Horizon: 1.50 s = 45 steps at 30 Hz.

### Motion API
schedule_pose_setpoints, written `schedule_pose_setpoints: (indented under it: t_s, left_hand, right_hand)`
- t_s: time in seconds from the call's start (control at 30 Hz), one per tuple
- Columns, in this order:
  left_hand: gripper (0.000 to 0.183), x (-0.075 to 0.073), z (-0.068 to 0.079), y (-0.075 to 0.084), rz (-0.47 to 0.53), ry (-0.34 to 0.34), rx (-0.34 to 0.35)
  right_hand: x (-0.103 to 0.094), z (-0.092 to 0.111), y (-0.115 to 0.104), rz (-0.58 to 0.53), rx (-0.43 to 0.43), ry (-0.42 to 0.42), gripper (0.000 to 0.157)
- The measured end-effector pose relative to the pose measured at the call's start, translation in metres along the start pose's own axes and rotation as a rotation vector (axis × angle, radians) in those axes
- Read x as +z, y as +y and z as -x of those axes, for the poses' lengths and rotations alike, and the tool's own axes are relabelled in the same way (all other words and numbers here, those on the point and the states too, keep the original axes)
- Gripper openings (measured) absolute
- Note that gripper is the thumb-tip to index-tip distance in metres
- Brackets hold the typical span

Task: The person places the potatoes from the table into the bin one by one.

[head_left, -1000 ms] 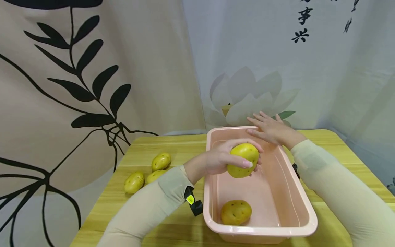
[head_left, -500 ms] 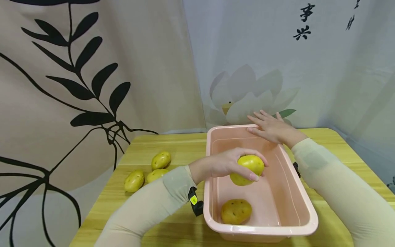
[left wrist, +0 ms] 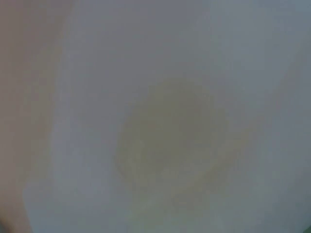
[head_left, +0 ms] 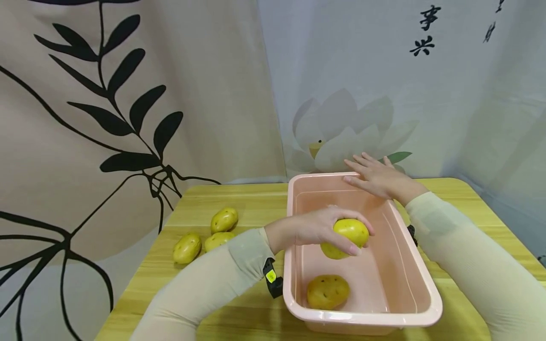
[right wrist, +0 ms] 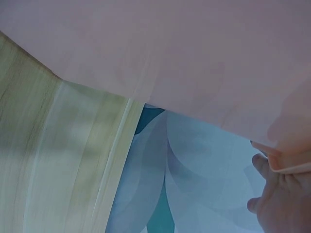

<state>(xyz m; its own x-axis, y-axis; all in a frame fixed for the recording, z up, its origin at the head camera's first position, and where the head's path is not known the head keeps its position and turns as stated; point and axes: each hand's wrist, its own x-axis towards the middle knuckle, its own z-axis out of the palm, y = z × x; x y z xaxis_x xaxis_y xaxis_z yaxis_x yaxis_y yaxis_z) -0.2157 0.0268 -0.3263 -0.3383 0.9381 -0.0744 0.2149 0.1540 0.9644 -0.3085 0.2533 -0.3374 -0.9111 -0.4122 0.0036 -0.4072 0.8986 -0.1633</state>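
My left hand (head_left: 313,229) grips a yellow potato (head_left: 353,231), thumb on the near side, above the floor of the pink plastic basin (head_left: 362,318). The left wrist view is too blurred to show more than a dim yellowish shape (left wrist: 170,131). A browner potato (head_left: 328,292) lies in the basin's near left corner. At the far right corner, my right hand (head_left: 377,180) rests on the rim with fingers spread. From the right wrist, the hand (right wrist: 286,201) appears against the rim, beside the basin's outer wall (right wrist: 160,53).
Left of the basin, three yellow potatoes lie on the wood-grain table (head_left: 251,203): one at the back (head_left: 224,220), one at the left (head_left: 186,248), and one (head_left: 217,240) partly behind my left forearm. A printed curtain (head_left: 213,94) hangs behind the table's far edge.
The left hand has moved right and lower over the basin with the potato in its grip. My right hand keeps its place on the rim.
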Motion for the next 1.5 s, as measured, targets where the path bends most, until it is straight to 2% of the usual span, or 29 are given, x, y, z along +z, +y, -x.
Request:
schedule_pose_setpoints:
  t_s: [0.3, 0.43, 0.67, 0.77, 0.93, 1.23, 1.5]
  left_hand:
    - [0.038, 0.0005, -0.0006, -0.0011, -0.029, -0.013, -0.082]
    - [0.040, 0.0003, -0.0011, -0.0019, -0.088, -0.002, -0.117]
    - [0.047, 0.0000, -0.0032, -0.0048, -0.197, 0.024, -0.103]
    - [0.048, -0.0004, -0.0037, -0.0049, -0.213, 0.026, -0.090]
    - [0.050, -0.0007, -0.0048, -0.0055, -0.245, -0.002, -0.089]
    - [0.056, 0.0007, -0.0077, -0.0077, -0.339, -0.062, -0.180]
    - [0.055, 0.0010, -0.0086, -0.0083, -0.419, -0.119, -0.161]
  right_hand:
    - [0.0005, -0.0011, 0.0008, 0.003, -0.005, 0.003, 0.072]
    - [0.0012, -0.0006, 0.0002, -0.005, -0.004, 0.014, 0.072]
    - [0.0005, 0.0001, -0.0017, -0.015, -0.003, 0.005, 0.072]
    - [-0.0006, 0.0007, -0.0020, -0.018, -0.005, 0.006, 0.072]
    - [-0.0015, 0.0008, -0.0025, -0.020, -0.009, 0.008, 0.071]
    - [-0.0003, -0.0016, -0.0002, -0.031, 0.005, -0.015, 0.070]
    - [-0.0016, -0.0012, -0.0004, -0.035, 0.012, -0.029, 0.073]
